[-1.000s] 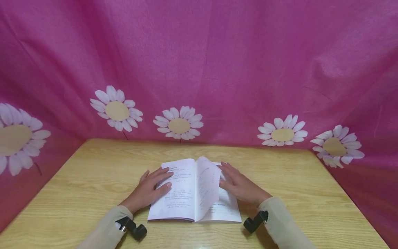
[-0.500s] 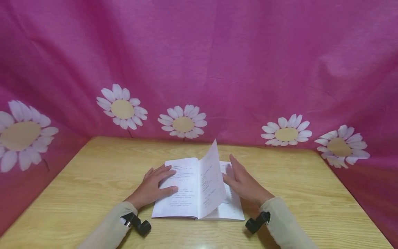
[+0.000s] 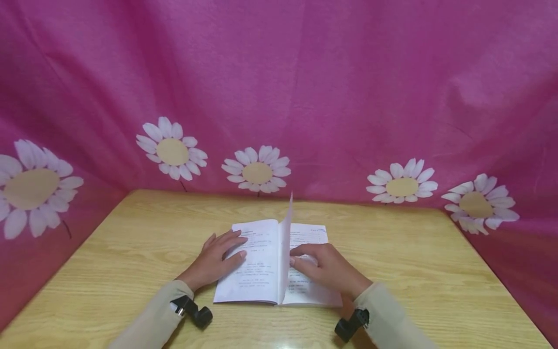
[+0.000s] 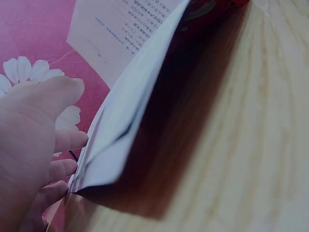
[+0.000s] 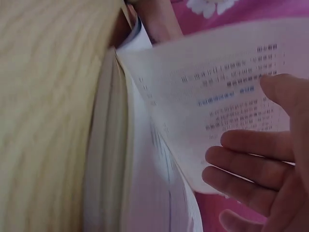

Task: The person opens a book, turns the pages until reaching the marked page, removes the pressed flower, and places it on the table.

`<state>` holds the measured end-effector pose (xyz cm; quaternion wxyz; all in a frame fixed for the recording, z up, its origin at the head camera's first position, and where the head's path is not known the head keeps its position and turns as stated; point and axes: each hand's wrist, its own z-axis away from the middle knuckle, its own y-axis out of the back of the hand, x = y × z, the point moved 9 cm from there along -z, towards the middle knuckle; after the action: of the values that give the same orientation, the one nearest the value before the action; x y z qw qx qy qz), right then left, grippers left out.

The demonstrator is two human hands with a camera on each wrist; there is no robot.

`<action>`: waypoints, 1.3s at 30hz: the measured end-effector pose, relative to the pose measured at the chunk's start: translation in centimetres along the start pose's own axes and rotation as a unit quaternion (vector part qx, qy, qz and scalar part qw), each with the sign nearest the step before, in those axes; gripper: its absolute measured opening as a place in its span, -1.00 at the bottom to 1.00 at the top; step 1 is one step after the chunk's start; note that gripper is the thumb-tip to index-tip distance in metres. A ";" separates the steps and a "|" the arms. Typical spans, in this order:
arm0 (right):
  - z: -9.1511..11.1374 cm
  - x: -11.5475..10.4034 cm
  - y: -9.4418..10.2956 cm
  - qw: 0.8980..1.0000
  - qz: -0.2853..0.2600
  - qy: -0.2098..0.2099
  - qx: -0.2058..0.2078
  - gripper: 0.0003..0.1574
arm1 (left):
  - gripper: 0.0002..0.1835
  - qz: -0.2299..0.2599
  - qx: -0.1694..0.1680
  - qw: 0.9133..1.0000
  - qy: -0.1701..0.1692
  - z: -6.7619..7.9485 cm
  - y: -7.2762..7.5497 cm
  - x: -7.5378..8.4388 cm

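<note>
An open book (image 3: 257,286) lies on the wooden table, printed pages facing up. One loose page (image 3: 285,257) stands nearly upright from its spine. My left hand (image 3: 215,259) rests on the left page with fingers spread; in the left wrist view its fingertips are at the book's edge (image 4: 108,159). My right hand (image 3: 329,266) is over the right page, its fingertips against the raised page. In the right wrist view the fingers of the right hand (image 5: 260,164) are extended along that page's printed side, the thumb near its text.
The wooden table (image 3: 131,242) extends around the book on all sides. A pink curtain (image 3: 322,97) with large white daisies hangs behind and beside it. Black wrist cameras (image 3: 202,317) sit on both beige sleeves (image 3: 150,320).
The raised page has swung left from leaning over the right page to nearly upright. My right hand has moved left with it, while my left hand stays on the left page.
</note>
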<state>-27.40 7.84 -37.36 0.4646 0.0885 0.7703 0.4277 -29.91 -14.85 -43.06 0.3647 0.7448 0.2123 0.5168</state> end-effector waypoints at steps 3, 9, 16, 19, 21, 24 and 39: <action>0.3 -0.7 -0.8 1.000 0.008 0.010 -0.023 -0.49 | -0.50 0.010 0.002 1.000 -0.008 0.0 -0.2 0.2; 0.4 -1.4 -2.1 0.998 -0.003 0.014 -0.063 -0.37 | -0.53 0.023 0.013 0.999 -0.017 0.1 0.0 0.5; 0.7 -2.1 -3.2 0.996 0.008 0.048 -0.079 -0.31 | -0.38 0.048 0.004 0.998 0.028 -0.2 0.1 -0.1; 0.7 -2.2 -3.6 0.995 0.009 0.055 -0.084 -0.28 | -0.26 0.069 -0.007 0.995 0.065 -0.2 0.0 -0.7; 0.8 -2.1 -3.9 0.994 0.007 0.048 -0.094 -0.25 | -0.22 0.081 -0.010 0.992 0.092 -0.2 0.0 -1.0; 0.8 -2.0 -4.5 0.992 0.013 0.037 -0.119 -0.21 | -0.15 0.114 -0.005 0.984 0.133 0.0 0.2 -1.6; 1.2 -2.3 -6.1 0.987 0.043 0.064 -0.145 -0.21 | -0.09 0.074 0.028 0.996 0.045 -0.1 0.9 -0.7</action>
<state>-23.63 3.52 -40.66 0.4039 0.0256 0.7239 0.5587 -30.34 -15.83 -42.76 0.2945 0.7441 0.1868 0.5698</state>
